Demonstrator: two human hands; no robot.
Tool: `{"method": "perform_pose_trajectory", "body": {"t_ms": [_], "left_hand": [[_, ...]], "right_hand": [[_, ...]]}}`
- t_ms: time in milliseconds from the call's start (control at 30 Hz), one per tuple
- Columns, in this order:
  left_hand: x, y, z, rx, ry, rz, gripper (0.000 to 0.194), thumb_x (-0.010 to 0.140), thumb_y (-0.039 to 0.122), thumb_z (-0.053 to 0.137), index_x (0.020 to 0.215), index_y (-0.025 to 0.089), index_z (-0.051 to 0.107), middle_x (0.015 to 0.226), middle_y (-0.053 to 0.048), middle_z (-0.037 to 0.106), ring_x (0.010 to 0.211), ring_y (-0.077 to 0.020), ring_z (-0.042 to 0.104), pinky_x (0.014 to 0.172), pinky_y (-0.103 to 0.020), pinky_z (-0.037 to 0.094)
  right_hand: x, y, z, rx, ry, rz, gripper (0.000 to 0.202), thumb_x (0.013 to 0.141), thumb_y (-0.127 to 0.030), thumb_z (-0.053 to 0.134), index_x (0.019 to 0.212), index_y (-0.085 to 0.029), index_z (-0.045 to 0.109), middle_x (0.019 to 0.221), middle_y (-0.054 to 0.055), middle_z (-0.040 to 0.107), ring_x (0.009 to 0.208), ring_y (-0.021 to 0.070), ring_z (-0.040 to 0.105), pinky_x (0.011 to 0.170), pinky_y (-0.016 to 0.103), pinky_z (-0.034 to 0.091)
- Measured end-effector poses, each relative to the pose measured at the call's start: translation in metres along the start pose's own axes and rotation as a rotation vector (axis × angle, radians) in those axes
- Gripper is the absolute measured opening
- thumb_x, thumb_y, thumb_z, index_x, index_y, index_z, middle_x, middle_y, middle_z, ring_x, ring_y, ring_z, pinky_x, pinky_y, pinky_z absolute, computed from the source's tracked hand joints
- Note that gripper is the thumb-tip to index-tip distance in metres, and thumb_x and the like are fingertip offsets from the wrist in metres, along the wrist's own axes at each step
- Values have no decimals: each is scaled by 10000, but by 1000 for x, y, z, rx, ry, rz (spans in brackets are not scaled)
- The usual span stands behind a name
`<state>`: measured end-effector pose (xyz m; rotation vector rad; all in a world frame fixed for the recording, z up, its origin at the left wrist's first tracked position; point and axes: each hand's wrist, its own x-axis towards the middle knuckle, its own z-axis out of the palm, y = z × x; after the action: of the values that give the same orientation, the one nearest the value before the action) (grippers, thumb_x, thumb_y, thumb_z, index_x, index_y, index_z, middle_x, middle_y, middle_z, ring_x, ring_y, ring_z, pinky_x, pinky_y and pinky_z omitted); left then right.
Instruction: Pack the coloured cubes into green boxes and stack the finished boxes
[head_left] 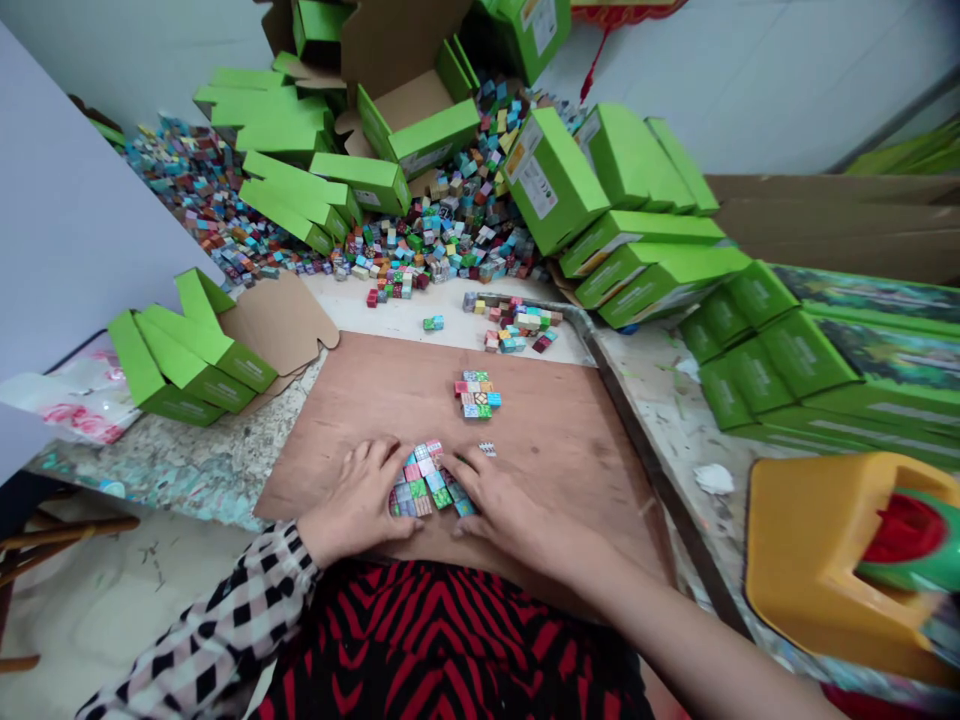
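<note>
A tight cluster of small printed cubes [426, 478] in several colours lies on the brown wooden board near its front edge. My left hand [358, 500] is around the cluster's left side, thumb at the near edge and index finger at the far edge. From the right, my right hand [499, 500] curves round the other side, its fingers and thumb pressed to the cubes and covering some of them. Just beyond the right fingers is a small patterned piece [487, 450]. Farther up the board sits a second, smaller group of cubes [477, 394].
The wooden board [360, 385] rests on a worn table with a dark rail [637, 425] along its right. Behind is a large heap of cubes [442, 235] among green boxes [555, 180]. More green boxes [802, 360] are stacked right, near a yellow container [795, 540].
</note>
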<state>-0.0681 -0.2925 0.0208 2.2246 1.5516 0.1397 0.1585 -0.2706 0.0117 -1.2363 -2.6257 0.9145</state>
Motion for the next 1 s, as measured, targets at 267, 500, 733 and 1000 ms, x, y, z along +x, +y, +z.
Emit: {"method": "perform_pose_trajectory", "body": {"t_ms": [267, 500, 733, 1000], "left_hand": [[2, 8, 7, -25, -25, 55, 874, 612, 499, 721, 1369, 250, 363, 1339, -116, 409, 1181, -329, 379, 968, -480, 330], [9, 25, 8, -2, 6, 65, 883, 670, 610, 650, 1400, 225, 335, 1377, -115, 418, 1189, -340, 367, 987, -513, 284], [16, 34, 11, 15, -7, 178, 582, 811, 478, 562, 1342, 272, 440, 1407, -88, 410, 1197, -331, 363, 969, -525, 292], [15, 36, 11, 39, 53, 190, 464, 871, 504, 486, 1261, 254, 522, 1334, -106, 470, 1175, -301, 414, 980, -499, 289]], "right_hand": [[-18, 5, -5, 113, -17, 100, 846, 670, -234, 758, 1408, -245, 344, 1401, 126, 340, 1208, 278, 471, 1006, 425, 410], [-22, 6, -9, 175, 3, 102, 801, 693, -297, 751, 1392, -256, 362, 1394, 123, 358, 1271, 279, 412, 1050, 454, 358], [-25, 5, 2, 186, 85, 123, 712, 704, -243, 718, 1339, -184, 402, 1355, 162, 388, 1238, 285, 443, 1025, 461, 381], [-23, 0, 15, 287, 187, 60, 593, 745, -123, 569, 1306, -167, 383, 1274, 155, 445, 1209, 258, 453, 1024, 462, 382]]}}
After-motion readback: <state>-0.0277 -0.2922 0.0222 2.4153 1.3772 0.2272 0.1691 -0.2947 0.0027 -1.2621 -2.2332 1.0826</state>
